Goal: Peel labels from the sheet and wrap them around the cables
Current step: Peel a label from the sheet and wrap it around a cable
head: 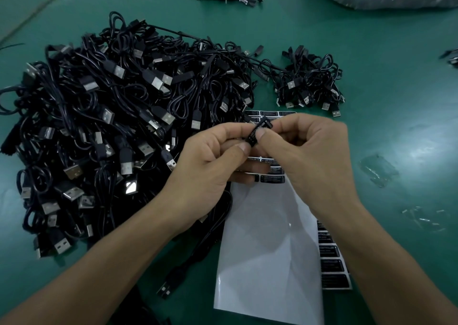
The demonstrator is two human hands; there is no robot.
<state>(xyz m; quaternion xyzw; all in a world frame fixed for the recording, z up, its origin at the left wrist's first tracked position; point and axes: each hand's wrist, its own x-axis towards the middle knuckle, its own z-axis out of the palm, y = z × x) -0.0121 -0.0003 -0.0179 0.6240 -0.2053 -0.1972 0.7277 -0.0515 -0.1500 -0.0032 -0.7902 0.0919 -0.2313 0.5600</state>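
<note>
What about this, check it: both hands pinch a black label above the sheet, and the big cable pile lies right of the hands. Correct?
Wrong side: the head view shows the big cable pile left of the hands. Left hand and right hand do pinch the black label above the sheet.

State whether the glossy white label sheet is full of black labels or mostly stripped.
Mostly stripped: the glossy white label sheet is bare at its near end; black labels remain only at the far end.

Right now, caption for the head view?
Left hand and right hand pinch a black label over the label sheet, beside a USB cable pile.
</note>
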